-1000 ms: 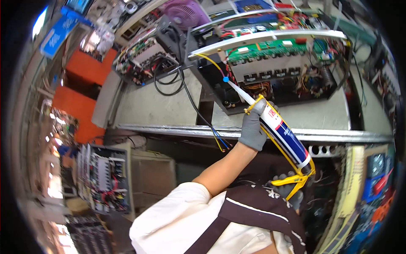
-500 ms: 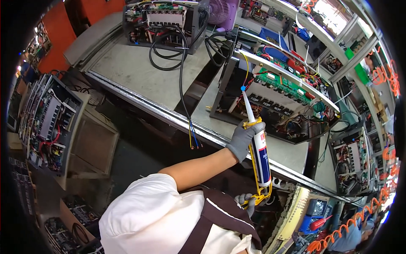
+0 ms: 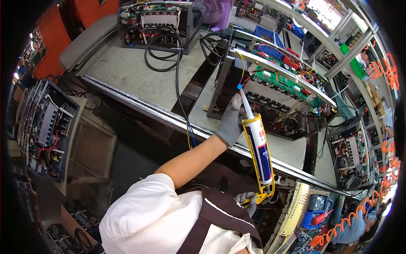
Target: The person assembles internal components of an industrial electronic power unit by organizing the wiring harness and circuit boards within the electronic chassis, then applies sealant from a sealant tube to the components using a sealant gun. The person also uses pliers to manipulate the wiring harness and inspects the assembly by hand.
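My left hand (image 3: 231, 120), in a grey glove, reaches up beside the white tapered nozzle (image 3: 246, 104) of a sealant cartridge. Its fingers are stretched out close to the nozzle, just below the blue tip (image 3: 240, 86); whether they touch it is unclear. The white and dark-blue cartridge (image 3: 260, 150) lies in a yellow caulking gun (image 3: 265, 194). My gloved right hand (image 3: 247, 200) is closed on the gun's handle, partly hidden. Beyond the tip stands an open machine chassis (image 3: 220, 91) with green circuit boards (image 3: 277, 82) and a yellow wire (image 3: 242, 67).
A metal-edged workbench (image 3: 127, 99) runs across the view. Another open chassis (image 3: 154, 25) with a coiled black cable (image 3: 163, 67) and a purple fan (image 3: 213, 12) stand at the back. More chassis stand left (image 3: 48, 127) and right (image 3: 351, 156). Orange coiled hoses (image 3: 359, 211) hang on the right.
My left hand has let go of the cartridge's front end and moved up along the nozzle toward the blue tip. My right hand stays on the gun's handle.
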`<state>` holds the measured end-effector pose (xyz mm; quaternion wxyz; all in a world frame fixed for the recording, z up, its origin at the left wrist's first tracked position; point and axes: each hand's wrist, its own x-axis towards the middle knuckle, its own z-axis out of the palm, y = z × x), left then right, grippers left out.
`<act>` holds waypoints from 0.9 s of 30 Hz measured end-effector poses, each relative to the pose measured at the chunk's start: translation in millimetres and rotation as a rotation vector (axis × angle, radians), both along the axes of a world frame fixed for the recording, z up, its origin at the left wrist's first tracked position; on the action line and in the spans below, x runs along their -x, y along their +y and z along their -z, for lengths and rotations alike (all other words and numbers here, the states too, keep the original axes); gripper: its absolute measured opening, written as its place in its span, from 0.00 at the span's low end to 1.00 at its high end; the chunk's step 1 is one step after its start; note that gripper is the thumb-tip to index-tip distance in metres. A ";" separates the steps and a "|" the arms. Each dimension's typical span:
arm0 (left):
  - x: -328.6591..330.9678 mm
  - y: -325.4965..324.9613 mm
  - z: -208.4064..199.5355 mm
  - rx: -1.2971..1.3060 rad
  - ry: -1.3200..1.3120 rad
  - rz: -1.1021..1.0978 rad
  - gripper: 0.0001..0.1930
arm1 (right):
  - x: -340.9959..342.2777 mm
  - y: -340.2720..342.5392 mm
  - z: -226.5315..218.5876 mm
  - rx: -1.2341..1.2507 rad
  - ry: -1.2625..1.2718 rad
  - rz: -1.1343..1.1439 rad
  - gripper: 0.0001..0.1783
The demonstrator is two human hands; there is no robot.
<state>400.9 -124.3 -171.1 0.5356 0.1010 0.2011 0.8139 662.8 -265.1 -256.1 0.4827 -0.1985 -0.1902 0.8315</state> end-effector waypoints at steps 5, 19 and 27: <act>11.0 5.0 -22.6 0.144 -0.021 -0.080 0.28 | 3.6 -0.4 -5.5 -0.014 -0.029 -0.004 0.15; 9.8 26.1 -24.4 0.289 -0.144 -0.099 0.34 | 5.7 4.9 -2.6 0.002 -0.021 -0.004 0.15; 12.9 20.6 -24.5 0.277 -0.114 -0.061 0.35 | 2.6 3.4 -0.5 0.015 -0.044 -0.014 0.15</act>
